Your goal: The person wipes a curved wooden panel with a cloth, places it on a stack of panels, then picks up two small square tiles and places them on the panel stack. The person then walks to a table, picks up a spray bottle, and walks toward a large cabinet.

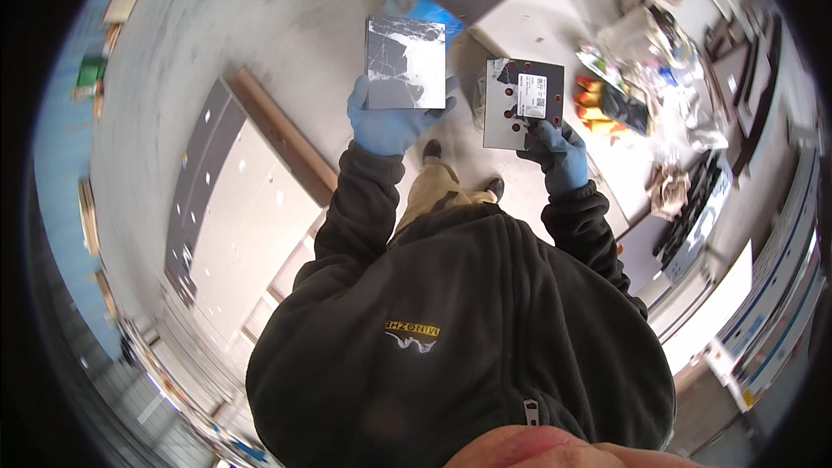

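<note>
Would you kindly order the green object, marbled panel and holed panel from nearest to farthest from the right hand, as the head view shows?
1. Holed panel: in the right hand.
2. Marbled panel: to the left, in the left hand.
3. Green object: far left of the view.

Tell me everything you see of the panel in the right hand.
The panel is flat, thin and roughly square, part pale grey, part dark, and looks rigid; its exact material is unclear. Round holes with reddish-brown insides dot its face near the edges. A white label sits near its middle. The gloved right hand grips its lower right corner, holding it above the floor.
</note>
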Available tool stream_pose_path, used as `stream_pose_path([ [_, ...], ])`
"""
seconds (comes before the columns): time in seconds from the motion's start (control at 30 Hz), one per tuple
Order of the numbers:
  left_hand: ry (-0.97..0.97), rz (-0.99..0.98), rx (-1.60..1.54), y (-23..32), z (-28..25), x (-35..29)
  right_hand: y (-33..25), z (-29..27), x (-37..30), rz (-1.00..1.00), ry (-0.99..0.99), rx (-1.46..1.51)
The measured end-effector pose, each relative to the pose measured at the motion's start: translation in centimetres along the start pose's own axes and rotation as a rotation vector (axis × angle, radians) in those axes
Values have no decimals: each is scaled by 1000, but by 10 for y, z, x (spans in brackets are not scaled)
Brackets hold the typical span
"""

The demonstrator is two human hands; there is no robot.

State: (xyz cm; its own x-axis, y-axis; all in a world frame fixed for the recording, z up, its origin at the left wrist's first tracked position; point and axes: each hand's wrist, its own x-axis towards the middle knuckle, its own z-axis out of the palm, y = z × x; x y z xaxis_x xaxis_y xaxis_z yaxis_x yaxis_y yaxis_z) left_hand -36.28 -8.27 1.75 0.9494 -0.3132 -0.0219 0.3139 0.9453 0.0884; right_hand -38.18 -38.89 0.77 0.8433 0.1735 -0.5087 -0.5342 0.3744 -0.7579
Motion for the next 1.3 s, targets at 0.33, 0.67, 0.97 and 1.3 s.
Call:
stream_pose_path([
  [0.33, 251, 330, 294, 161, 37, -133, 13, 235, 39, -27, -306, -222],
  [0.67, 821, 571, 710, 358, -8, -176, 4, 460, 112, -84, -546, -272],
  [0.97, 1178, 890, 712, 446, -38, -178, -10, 633, 227, -124, -877, -406],
  [1.3, 1666, 1218, 766, 553, -101, -185, 69, 834, 372, -31, -1116, -565],
])
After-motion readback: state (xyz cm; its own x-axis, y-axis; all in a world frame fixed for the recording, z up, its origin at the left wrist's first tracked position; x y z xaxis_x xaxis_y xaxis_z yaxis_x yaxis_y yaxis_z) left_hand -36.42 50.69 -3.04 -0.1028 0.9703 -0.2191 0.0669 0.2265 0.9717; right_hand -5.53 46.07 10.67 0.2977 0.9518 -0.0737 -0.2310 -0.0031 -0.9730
